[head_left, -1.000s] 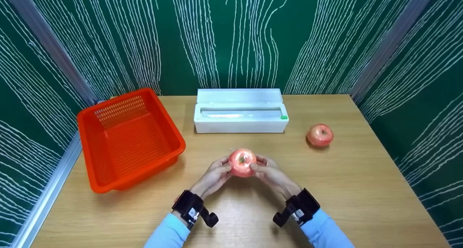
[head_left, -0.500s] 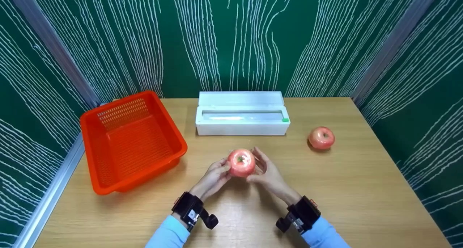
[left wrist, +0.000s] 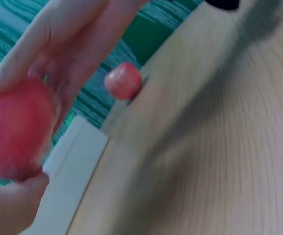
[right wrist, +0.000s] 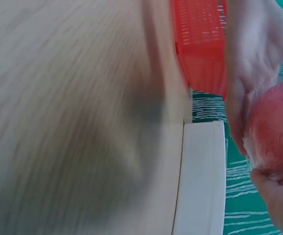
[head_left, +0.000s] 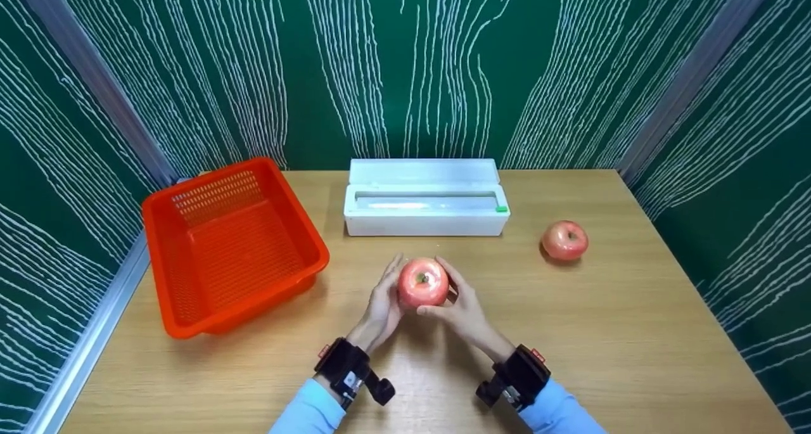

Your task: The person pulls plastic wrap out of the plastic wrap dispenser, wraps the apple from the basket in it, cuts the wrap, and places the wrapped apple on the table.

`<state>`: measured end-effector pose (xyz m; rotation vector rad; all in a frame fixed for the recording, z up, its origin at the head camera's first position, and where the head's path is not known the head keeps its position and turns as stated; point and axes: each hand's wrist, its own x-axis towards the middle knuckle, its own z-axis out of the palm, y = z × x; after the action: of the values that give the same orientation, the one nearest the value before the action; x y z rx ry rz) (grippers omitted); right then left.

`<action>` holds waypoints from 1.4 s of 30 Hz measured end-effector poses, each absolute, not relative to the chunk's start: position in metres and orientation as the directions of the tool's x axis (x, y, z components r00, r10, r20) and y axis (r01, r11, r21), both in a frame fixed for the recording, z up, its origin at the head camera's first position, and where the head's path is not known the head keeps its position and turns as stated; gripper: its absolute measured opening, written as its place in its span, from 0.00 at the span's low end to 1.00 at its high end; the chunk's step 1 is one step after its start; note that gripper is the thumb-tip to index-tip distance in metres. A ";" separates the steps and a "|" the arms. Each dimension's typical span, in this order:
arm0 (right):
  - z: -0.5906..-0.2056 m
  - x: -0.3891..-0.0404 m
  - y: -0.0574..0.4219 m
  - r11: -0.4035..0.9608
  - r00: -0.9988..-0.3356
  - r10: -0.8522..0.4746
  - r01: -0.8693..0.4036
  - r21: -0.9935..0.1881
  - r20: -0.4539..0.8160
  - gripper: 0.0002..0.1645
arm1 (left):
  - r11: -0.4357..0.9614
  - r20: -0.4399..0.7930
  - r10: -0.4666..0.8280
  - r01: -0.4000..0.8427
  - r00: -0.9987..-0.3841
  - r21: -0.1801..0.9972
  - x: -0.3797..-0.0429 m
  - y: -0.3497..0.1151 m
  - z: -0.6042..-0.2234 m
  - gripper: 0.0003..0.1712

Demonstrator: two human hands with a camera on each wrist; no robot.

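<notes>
A red apple (head_left: pixel 423 283) is held between both hands above the table, with wrinkled clear film around it in the right wrist view. My right hand (head_left: pixel 467 310) grips its right side, thumb in front and fingers behind. On the other side my left hand (head_left: pixel 382 307) lies along the apple with its fingers extended, pointing away from me. The left wrist view has the held apple (left wrist: pixel 16 129) large at its left edge. A second apple (head_left: pixel 564 240) sits on the table to the right.
A white film-dispenser box (head_left: pixel 426 225) stands behind the hands, lid raised, with a green slider (head_left: pixel 502 209) at its right end. To the left is an orange-red plastic basket (head_left: pixel 263 304). Green panels (head_left: pixel 443 73) with white wavy lines enclose the wooden table (head_left: pixel 633 345).
Both hands were pinching the apple; the right hand loosened and has since taken a fuller grip around it. The left hand's fingers have straightened along its side.
</notes>
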<state>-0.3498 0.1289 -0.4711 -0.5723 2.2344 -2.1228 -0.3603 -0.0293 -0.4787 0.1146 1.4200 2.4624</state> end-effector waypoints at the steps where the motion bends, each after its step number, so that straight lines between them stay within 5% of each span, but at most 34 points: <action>1: -0.468 -0.348 0.127 0.021 -0.933 -0.262 -0.262 -0.965 0.247 0.53 | -0.485 -0.093 0.261 -0.214 -0.961 0.848 -0.361 -0.026 -0.478 0.33; 11: -0.455 -0.336 0.118 0.111 -0.937 -0.235 -0.291 -0.950 0.259 0.51 | -0.740 -0.365 0.181 -0.371 -0.913 0.561 -0.374 -0.006 -0.481 0.37; 19: -0.455 -0.330 0.115 0.232 -0.925 -0.233 -0.352 -0.907 0.300 0.51 | -0.756 -0.422 0.100 -0.344 -0.901 0.556 -0.378 0.000 -0.482 0.16; 35: -0.451 -0.328 0.114 0.293 -0.924 -0.266 -0.349 -0.890 0.275 0.59 | -0.714 -0.444 0.129 -0.394 -0.886 0.578 -0.378 -0.003 -0.484 0.27; 42: -0.455 -0.328 0.113 0.294 -0.944 -0.181 -0.321 -0.900 0.277 0.52 | -0.757 -0.417 0.080 -0.327 -0.906 0.566 -0.378 0.006 -0.484 0.15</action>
<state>-0.3281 0.1133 -0.4548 -0.5112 2.6226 -1.8746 -0.3783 0.0061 -0.4842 -0.5491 0.9706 2.6983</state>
